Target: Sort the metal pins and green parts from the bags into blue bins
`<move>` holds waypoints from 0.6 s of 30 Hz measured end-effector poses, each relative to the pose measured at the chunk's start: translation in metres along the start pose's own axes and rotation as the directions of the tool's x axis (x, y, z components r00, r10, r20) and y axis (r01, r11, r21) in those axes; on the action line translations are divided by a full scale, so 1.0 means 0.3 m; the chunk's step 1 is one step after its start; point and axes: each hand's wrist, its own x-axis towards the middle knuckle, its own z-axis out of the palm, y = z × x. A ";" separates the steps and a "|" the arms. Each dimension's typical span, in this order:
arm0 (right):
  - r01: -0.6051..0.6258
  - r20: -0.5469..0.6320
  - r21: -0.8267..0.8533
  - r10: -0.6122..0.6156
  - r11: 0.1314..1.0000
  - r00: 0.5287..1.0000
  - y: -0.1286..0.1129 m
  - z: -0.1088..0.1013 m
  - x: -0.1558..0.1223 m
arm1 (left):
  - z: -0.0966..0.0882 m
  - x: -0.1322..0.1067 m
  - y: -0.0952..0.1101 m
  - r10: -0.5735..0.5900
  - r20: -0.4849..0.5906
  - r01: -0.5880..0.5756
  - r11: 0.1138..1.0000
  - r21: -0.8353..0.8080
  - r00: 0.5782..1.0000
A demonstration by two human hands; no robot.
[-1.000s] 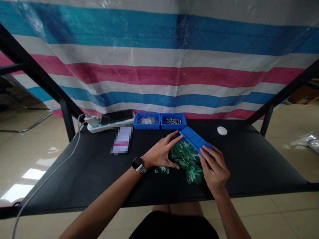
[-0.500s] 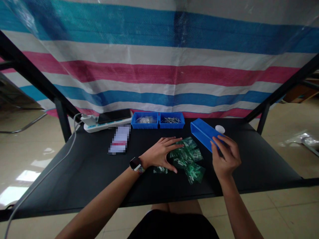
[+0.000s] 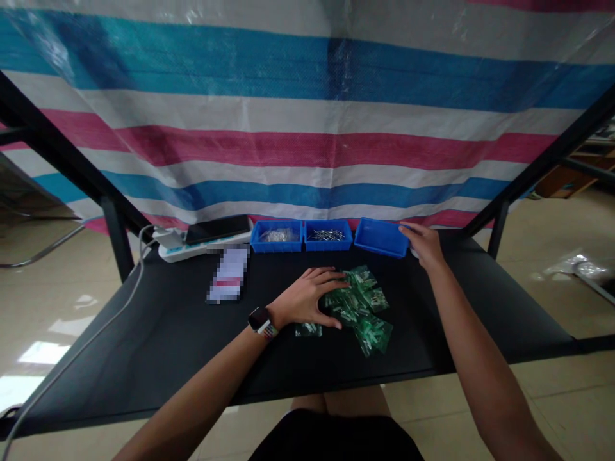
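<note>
My right hand (image 3: 423,243) grips the right end of an empty blue bin (image 3: 382,237), which sits to the right of two similar bins, slightly turned. Spread over the black table, my left hand (image 3: 310,298) has its fingers apart and touches the left edge of a pile of small green plastic bags (image 3: 358,304). Each bag seems to contain little pale pieces, too small to name. One more small bag (image 3: 308,330) lies below my left palm. A middle blue bin (image 3: 327,235) contains thin metal pins or nails; the left blue bin (image 3: 276,237) contains clear plastic packets.
A white power strip (image 3: 206,250) with a dark phone (image 3: 218,229) on it stands at the back left, its cable (image 3: 115,314) running off the table's left side. A blurred-out phone (image 3: 229,274) lies in front. Black frame bars and a striped tarp (image 3: 288,147) close off the back.
My right hand has carried the blue bin back and set it level beside the others, where before it was tilted on its side. My left hand has stayed by the green bags.
</note>
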 end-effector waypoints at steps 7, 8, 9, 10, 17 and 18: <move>-0.115 0.036 -0.027 0.116 0.993 0.993 0.042 0.090 0.159 | -0.005 -0.001 0.002 -0.013 0.001 0.013 1.000 -0.003 1.000; -0.108 0.039 -0.054 0.110 0.993 0.993 0.051 0.101 0.168 | -0.005 -0.001 0.002 -0.014 0.000 0.014 1.000 -0.003 1.000; -0.100 0.045 -0.086 0.104 0.991 0.994 0.060 0.111 0.175 | -0.005 -0.001 0.002 -0.016 -0.001 0.016 1.000 -0.003 1.000; -0.090 0.050 -0.119 0.097 0.989 0.994 0.069 0.119 0.179 | -0.004 -0.001 0.002 -0.016 -0.002 0.016 1.000 -0.001 1.000; 0.018 0.074 -0.356 0.010 0.934 0.997 0.091 0.144 0.188 | -0.003 -0.001 0.004 -0.007 -0.017 0.008 1.000 0.008 1.000; 0.029 0.080 -0.381 0.002 0.924 0.997 0.089 0.146 0.190 | -0.003 -0.001 0.005 -0.006 -0.019 0.007 1.000 0.009 1.000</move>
